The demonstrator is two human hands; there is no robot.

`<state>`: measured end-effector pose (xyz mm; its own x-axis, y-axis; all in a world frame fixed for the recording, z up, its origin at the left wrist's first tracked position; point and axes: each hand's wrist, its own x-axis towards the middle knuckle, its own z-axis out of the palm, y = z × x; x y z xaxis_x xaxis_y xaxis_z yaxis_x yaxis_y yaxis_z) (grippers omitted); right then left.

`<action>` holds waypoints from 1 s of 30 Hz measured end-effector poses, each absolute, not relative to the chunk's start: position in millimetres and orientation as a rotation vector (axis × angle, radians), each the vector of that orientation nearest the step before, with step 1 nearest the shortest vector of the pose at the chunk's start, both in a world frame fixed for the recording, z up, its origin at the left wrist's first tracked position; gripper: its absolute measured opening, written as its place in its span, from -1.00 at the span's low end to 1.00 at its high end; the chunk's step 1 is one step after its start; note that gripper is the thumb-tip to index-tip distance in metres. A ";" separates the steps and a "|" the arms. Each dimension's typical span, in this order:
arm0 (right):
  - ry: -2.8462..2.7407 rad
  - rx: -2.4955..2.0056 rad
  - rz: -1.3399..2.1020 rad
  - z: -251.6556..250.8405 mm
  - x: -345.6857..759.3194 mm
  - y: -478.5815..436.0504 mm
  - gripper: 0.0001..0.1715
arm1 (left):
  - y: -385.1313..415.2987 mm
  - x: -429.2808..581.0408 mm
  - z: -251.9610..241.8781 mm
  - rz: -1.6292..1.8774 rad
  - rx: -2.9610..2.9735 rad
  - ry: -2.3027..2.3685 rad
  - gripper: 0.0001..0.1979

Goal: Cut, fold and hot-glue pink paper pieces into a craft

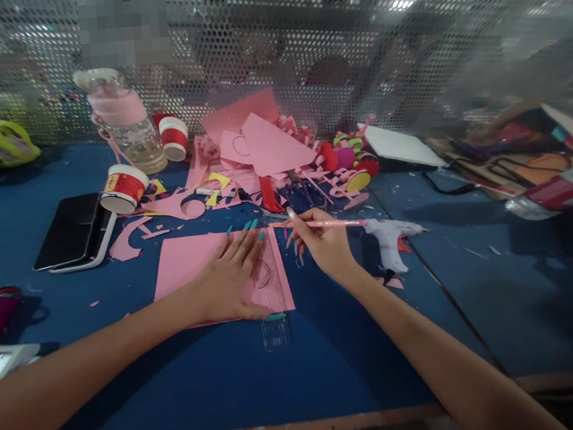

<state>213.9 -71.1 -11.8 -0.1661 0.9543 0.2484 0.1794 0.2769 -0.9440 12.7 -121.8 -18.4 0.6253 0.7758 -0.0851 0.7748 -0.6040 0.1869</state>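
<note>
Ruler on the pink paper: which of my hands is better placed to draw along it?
Probably your right hand: it holds the pencil, tip near the far end of the ruler. Your left hand is spread over the paper, thumb on the ruler.

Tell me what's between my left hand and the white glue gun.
In the head view: a clear ruler on pink paper, then your right hand holding a pink pen or pencil.

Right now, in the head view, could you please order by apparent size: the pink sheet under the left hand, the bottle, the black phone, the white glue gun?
1. Pink sheet, although partly covered
2. Bottle
3. Black phone
4. White glue gun
</note>
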 end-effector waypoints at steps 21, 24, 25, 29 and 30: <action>-1.589 -1.102 1.097 -13.1 209.2 -73.0 -0.62 | -120.9 10.8 -19.3 0.098 2.664 1.253 0.18; -1.595 -1.113 1.091 -10.9 208.9 -76.0 -0.63 | -121.1 10.4 -19.6 0.084 2.671 1.262 0.19; -1.599 -1.116 1.088 -10.1 208.6 -77.0 -0.63 | -121.3 10.3 -19.4 0.072 2.669 1.267 0.19; -1.634 -1.137 1.077 -6.4 207.2 -80.2 -0.62 | -122.1 9.7 -19.2 0.087 2.670 1.252 0.19; -1.649 -1.146 1.067 -5.6 206.9 -80.5 -0.61 | -122.3 9.5 -19.5 0.104 2.678 1.243 0.18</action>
<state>206.9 -80.5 -5.6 -0.2282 0.9597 0.1637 0.2441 0.2192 -0.9446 9.5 -122.3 -19.5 0.6466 0.7626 -0.0153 0.7495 -0.6315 0.1986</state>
